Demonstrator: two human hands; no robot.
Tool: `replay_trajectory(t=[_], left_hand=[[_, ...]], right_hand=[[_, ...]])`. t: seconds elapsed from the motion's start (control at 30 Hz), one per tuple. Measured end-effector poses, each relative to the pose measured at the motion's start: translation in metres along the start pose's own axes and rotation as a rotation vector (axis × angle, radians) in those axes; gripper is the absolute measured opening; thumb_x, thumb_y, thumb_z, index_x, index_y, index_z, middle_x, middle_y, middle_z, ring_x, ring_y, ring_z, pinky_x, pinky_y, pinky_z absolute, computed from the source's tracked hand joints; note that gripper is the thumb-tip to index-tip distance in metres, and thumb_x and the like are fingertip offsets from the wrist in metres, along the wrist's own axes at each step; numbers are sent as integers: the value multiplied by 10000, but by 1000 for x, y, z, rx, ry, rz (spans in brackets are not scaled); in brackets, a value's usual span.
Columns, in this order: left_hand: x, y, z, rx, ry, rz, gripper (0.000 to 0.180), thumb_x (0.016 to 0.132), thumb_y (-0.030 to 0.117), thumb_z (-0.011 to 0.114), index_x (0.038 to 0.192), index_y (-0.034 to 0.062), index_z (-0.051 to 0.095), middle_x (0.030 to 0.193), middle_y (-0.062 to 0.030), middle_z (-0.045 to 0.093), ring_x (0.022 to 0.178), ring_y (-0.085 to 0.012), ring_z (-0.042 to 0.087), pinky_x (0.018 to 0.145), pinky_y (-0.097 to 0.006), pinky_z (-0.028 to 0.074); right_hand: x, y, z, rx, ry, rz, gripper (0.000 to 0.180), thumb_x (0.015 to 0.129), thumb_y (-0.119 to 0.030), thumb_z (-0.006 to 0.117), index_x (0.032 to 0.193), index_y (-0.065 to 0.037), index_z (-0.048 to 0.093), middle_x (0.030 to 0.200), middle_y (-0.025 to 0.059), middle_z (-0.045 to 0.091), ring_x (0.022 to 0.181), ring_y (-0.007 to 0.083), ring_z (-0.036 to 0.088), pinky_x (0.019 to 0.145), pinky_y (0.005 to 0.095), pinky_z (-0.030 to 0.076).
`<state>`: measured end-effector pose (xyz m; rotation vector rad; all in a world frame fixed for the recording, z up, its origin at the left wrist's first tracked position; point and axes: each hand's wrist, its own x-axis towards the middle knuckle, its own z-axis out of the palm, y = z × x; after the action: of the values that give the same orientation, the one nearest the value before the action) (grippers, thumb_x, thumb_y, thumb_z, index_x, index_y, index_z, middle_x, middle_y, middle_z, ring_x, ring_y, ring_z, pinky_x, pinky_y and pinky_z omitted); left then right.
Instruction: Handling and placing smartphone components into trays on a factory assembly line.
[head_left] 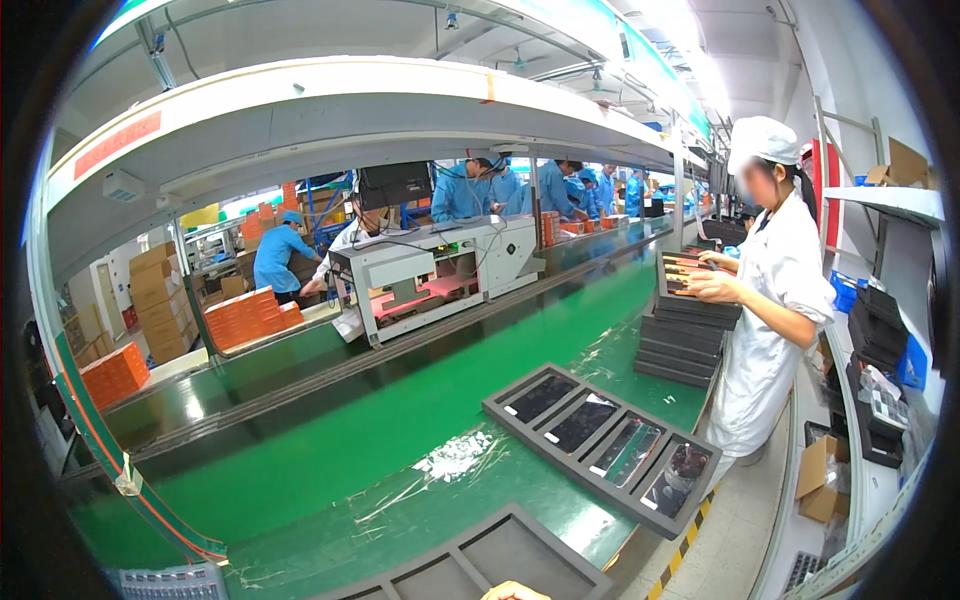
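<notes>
My right hand (515,592) shows only as a small patch at the lower edge, over the near rim of a black compartmented tray (510,550). Its fingers are mostly cut off, so what they do or hold is hidden. My left hand is out of view. The compartments that show in this near tray have nothing in them. Beyond it, to the right, lies a second black tray (572,465) with several dark glossy phone-like screens (627,450), one per compartment, each with a white label near its end. Both trays rest on the green work surface (400,490).
A co-worker (765,290) in white stands at right, hands on a tray atop a black tray stack (682,345). A grey machine (440,270) stands across the green belt (330,400). Shelving (885,200) lines the right. A grey ribbed object (170,582) sits at lower left.
</notes>
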<state>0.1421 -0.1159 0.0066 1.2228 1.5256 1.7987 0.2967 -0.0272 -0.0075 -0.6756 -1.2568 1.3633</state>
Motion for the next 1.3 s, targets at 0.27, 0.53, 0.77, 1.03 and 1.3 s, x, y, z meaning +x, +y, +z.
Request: replay_trajectory(t=[0.27,0.53,0.77,1.03,1.3], left_hand=[[0,1,0,-21,-10,-13,506,940,356,642,1244,-23,500,1179,-154,582,1063,-247,564,957,-366,439],[-1,3,0,-23,-4,-22,469,942,311,634,1242,-24,501,1179,-157,583,1072,-249,562,963,-367,437],[-1,2,0,-7,-10,0,456,948,310,623,1237,-24,507,1180,-158,583,1079,-255,561,967,-371,435],[1,5,0,53,-18,86,473,956,342,612,1238,-23,508,1179,-161,585,1075,-259,565,959,-371,439],[0,6,-1,69,5,89,437,953,309,604,1223,-26,524,1166,-164,597,1053,-268,579,941,-371,450]], right_hand=[[0,-5,1,-1,17,11,248,1007,-184,435,1026,3,597,978,98,609,941,177,586,868,292,448],[0,-11,0,-81,-9,-37,266,1013,-198,420,1028,2,595,978,98,613,941,169,588,866,287,451],[0,-10,0,-58,0,-16,263,1010,-199,425,1025,1,595,971,97,615,950,176,587,872,293,447],[0,-13,-1,-14,-30,-26,251,1002,-183,432,1013,5,598,991,102,605,938,186,579,877,293,440],[0,-12,1,-5,-40,-27,241,1003,-175,433,1022,6,591,995,89,603,938,166,578,863,284,445]])
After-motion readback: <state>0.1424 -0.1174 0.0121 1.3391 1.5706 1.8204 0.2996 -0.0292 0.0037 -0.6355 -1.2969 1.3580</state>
